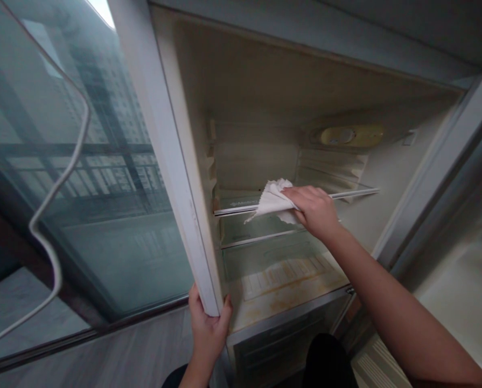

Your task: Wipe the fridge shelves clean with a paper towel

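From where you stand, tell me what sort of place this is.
Probably a high-rise flat: an emptied, stained refrigerator stands beside a glass balcony door showing apartment blocks. The right hand presses a white cloth on its glass shelf.

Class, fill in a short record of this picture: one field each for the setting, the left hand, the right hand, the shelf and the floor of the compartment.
Setting: open, empty white refrigerator beside a large glass window
Left hand: left hand grips the bottom corner of the refrigerator's white side edge
Right hand: right hand presses a crumpled white cloth on the shelf
Shelf: clear glass shelf with white front trim, cloth lying at its front edge
Floor of compartment: yellow-brown stained bottom panel
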`<action>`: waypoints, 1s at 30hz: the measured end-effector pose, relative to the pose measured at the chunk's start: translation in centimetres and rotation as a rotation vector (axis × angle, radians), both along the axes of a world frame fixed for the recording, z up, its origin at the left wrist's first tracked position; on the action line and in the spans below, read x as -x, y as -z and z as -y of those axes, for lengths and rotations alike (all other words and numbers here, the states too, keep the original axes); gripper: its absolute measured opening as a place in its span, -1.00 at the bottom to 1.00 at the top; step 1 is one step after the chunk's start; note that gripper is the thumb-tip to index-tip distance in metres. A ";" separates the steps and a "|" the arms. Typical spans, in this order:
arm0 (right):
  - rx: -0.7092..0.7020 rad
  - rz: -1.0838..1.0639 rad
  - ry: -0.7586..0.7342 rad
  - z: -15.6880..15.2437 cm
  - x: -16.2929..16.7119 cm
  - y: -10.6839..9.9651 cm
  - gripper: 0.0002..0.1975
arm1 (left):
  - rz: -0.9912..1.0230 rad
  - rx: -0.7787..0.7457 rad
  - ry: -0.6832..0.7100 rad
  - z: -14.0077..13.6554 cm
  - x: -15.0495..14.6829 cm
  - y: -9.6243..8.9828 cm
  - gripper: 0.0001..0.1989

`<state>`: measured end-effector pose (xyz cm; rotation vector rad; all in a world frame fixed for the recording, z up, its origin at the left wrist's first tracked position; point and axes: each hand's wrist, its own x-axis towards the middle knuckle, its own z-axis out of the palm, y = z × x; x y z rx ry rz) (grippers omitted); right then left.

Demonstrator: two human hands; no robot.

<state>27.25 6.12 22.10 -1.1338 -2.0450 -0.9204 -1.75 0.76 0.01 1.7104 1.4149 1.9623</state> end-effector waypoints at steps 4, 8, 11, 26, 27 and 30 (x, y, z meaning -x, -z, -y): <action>-0.060 -0.006 0.017 -1.0 0.2 0.3 -0.68 | 0.025 0.012 0.022 0.0 0.0 0.2 -0.36; -0.049 0.049 -0.006 -1.8 0.0 0.1 -0.69 | 0.002 -0.007 -0.002 0.0 0.0 0.1 -0.36; -0.075 0.043 -0.019 -2.3 -0.2 0.1 -0.69 | -0.003 -0.014 -0.016 0.0 0.0 0.0 -0.37; -0.138 -0.064 0.016 -3.1 0.9 1.5 -0.67 | 0.062 0.033 0.036 -0.2 0.2 0.6 -0.34; -0.132 -0.061 0.017 -3.2 0.8 1.5 -0.67 | 0.063 0.034 0.037 -0.2 0.2 0.7 -0.34; -0.167 -0.104 0.041 -3.3 0.9 1.4 -0.67 | 0.058 0.019 0.030 -0.2 0.2 0.8 -0.33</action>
